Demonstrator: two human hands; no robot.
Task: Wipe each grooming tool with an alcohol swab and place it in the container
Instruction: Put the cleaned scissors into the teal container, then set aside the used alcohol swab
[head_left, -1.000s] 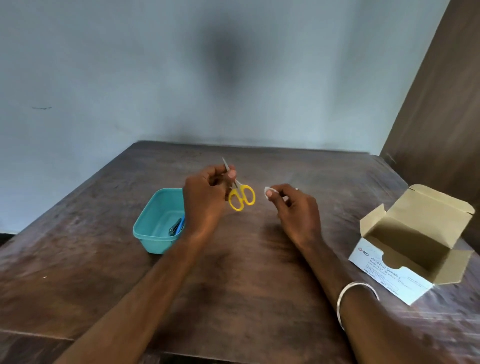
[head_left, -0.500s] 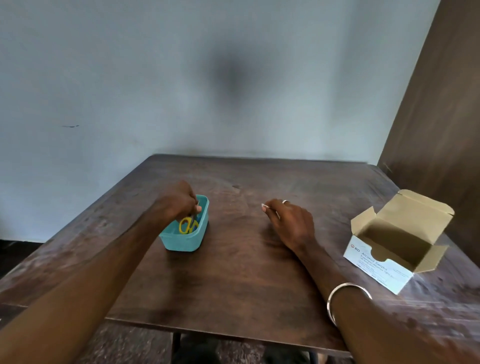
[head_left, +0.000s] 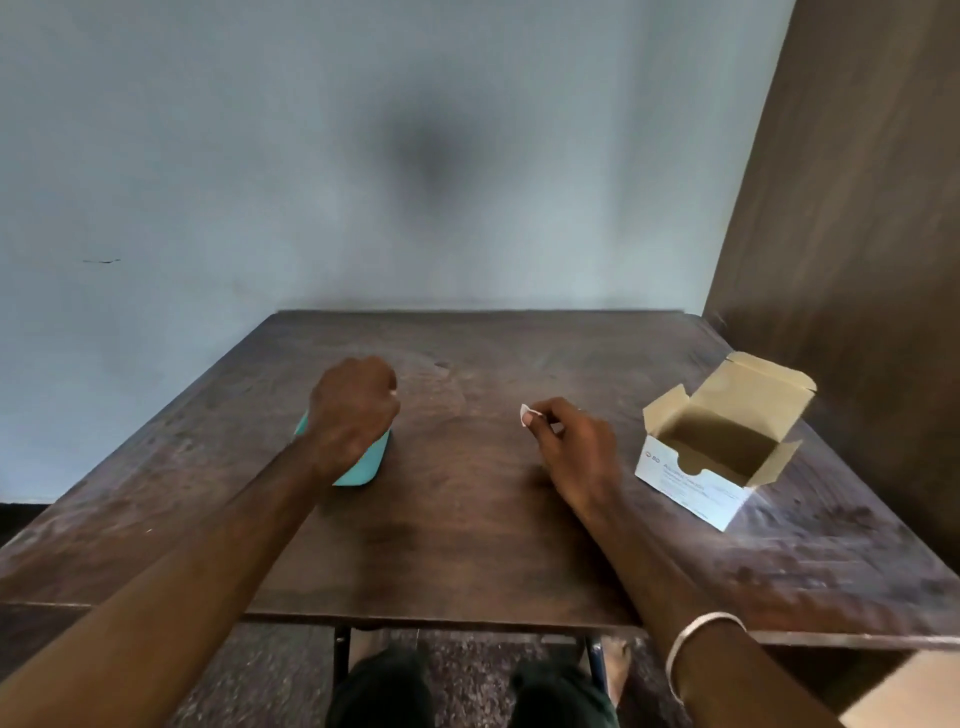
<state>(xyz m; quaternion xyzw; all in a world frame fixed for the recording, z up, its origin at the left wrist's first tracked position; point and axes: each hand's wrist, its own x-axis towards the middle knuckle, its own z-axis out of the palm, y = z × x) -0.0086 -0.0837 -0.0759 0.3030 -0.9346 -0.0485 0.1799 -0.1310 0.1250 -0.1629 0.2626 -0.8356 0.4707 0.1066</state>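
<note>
- Head view: the wooden table (head_left: 467, 545) is filling the lower half of the picture, butting against a pale wall at 12 o'clock and a brown panel at 2 o'clock.
- The left hand (head_left: 353, 410) is hanging over the teal container (head_left: 371, 462), back of the hand facing the camera and fingers curling downward; whether those fingers are gripping anything I cannot tell, since they are hiding behind the knuckles.
- The container is sitting on the table at about 9 o'clock from the table's middle, mostly covered by the hand, so only its near right corner and a sliver of its left rim are showing. Its contents are not showing, so the grooming tools cannot be located from here.
- The right hand (head_left: 576, 447) is resting at roughly 3 o'clock from the table's middle, well apart from the container, with thumb and forefinger pinching a small white alcohol swab (head_left: 525, 414) that is sticking out toward 10 o'clock.
- A silver bangle (head_left: 696, 639) is circling the right forearm near the table's front edge.
- An opened cardboard swab box (head_left: 722, 447) is standing at 3 o'clock beyond the right hand, flaps up, white printed face turning toward the camera.
- At 6 o'clock, under the table edge, dark-clothed knees (head_left: 384, 686) are showing.
</note>
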